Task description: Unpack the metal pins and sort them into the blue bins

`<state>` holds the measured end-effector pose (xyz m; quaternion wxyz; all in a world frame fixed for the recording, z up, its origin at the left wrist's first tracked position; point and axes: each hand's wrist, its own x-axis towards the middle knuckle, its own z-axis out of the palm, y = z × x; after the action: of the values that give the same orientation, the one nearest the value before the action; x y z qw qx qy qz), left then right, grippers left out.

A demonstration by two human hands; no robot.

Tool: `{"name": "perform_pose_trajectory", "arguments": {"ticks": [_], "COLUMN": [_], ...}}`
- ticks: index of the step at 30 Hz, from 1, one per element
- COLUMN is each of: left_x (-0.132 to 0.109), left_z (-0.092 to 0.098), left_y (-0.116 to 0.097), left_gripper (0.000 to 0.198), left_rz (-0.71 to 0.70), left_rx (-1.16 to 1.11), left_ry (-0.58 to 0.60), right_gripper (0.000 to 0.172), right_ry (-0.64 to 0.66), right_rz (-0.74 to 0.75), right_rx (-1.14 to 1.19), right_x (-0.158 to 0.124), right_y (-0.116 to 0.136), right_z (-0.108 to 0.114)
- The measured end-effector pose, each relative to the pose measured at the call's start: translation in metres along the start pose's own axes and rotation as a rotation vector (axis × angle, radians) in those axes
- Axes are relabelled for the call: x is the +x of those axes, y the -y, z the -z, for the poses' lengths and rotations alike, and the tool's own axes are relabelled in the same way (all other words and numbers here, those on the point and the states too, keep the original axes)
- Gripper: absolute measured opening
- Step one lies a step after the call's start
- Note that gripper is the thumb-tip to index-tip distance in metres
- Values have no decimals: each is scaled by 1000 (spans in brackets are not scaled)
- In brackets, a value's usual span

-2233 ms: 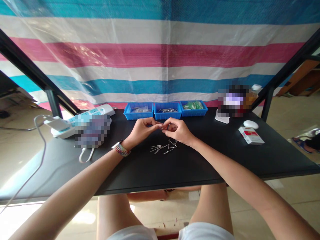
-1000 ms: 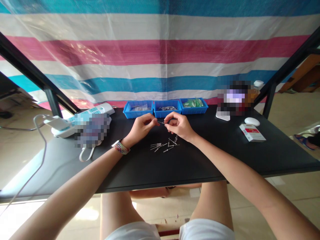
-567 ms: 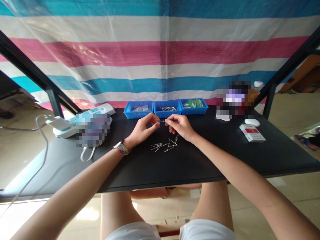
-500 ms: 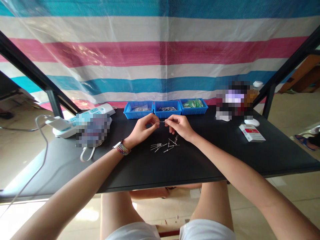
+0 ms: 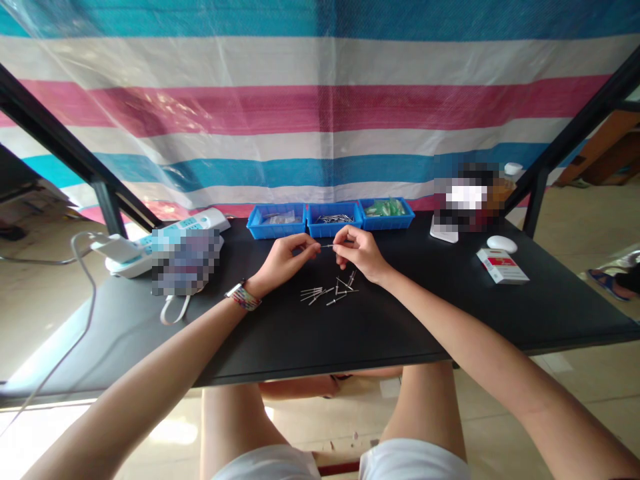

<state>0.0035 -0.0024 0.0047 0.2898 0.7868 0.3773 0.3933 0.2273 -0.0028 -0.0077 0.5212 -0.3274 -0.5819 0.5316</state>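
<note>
Between my two hands, just above the black table, a thin silvery blind rivet lies roughly level. My left hand pinches one end with thumb and forefinger. At the other end, the fingertips of my right hand are closed on it, partly covering it. Below my hands, several loose blind rivets are scattered on the table, some thin pins lying side by side at the left of the group.
Behind my hands stand blue bins: one with clear bags, one with metal rivets, one with green packets. A power strip lies left. A red-and-white box and white oval case lie right.
Both hands have shifted slightly; the right one has moved a little to the right along the rivet, and more of the rivet shows between the fingers. The loose rivets lie unchanged.
</note>
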Motion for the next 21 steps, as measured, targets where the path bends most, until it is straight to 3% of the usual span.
{"name": "perform_pose_trajectory", "arguments": {"ticks": [8, 13, 18, 21], "left_x": [0, 1, 0, -1], "left_z": [-1, 1, 0, -5], "left_y": [-1, 4, -1, -3], "left_gripper": [44, 42, 33, 29], "left_rz": [29, 51, -23, -118], "left_rx": [-40, -91, -47, 33], "left_ry": [33, 38, 183, 285], "right_gripper": [22, 29, 63, 60], "right_ry": [1, -188, -339, -327], "right_rz": [10, 58, 55, 78], "right_rx": [-8, -81, -246, -386], "right_x": [0, 12, 24, 25], "right_y": [-1, 2, -2, -5], "right_z": [2, 11, 31, 41]}}
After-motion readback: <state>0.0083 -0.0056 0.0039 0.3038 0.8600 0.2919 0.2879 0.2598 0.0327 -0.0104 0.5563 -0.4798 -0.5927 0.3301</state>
